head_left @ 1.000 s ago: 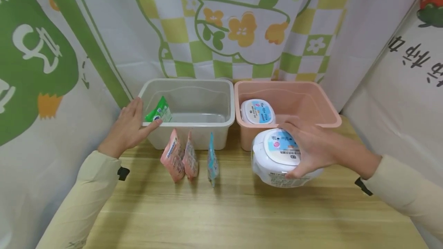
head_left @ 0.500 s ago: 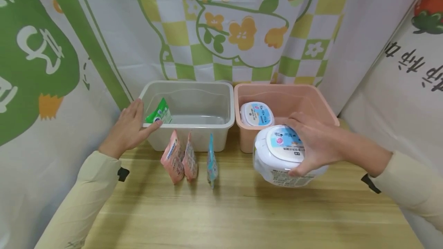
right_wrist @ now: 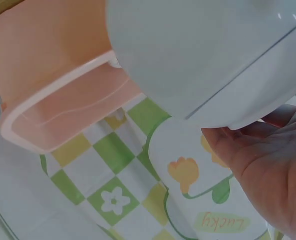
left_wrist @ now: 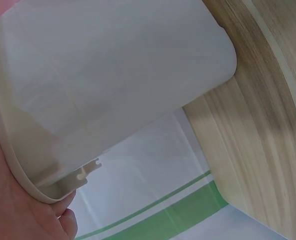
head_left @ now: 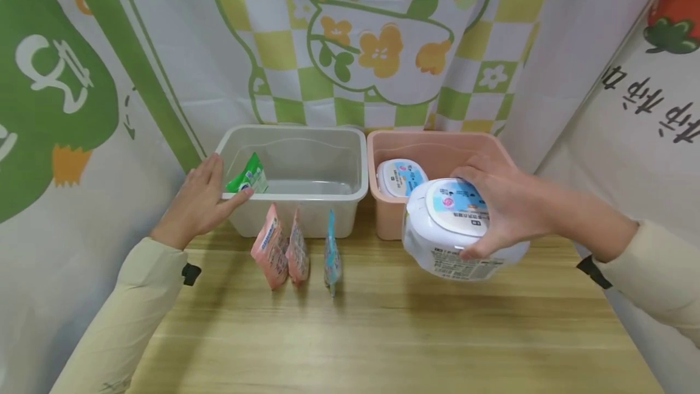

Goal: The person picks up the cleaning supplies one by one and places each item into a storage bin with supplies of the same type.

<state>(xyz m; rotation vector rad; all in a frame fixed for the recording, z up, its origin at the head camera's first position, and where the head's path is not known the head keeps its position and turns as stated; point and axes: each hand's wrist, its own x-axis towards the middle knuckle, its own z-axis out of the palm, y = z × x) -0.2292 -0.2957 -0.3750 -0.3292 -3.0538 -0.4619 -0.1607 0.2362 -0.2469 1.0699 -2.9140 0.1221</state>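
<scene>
In the head view my right hand (head_left: 514, 208) grips a white laundry pod tub (head_left: 465, 260) with a blue-and-white lid label, thumb on the near side and fingers over the far side. The tub is tilted and raised in front of the pink bin (head_left: 389, 221), overlapping its rim. A similar tub (head_left: 399, 176) sits inside that bin at the left. My left hand (head_left: 191, 202) holds the front left corner of the grey bin (head_left: 312, 217), thumb over the front rim. In the left wrist view its fingers (left_wrist: 67, 222) curl outside the rim.
Inside the grey bin lies a green packet (head_left: 253, 176). Two pink pouches (head_left: 270, 251) and a blue pouch (head_left: 332, 257) stand on edge on the wooden table (head_left: 372, 339) before it. Patterned cloth (head_left: 306, 47) hangs behind and at both sides.
The right hand has raised the tub and carried it slightly to the right, tilting it a little more. The left hand stays on the grey bin's corner.
</scene>
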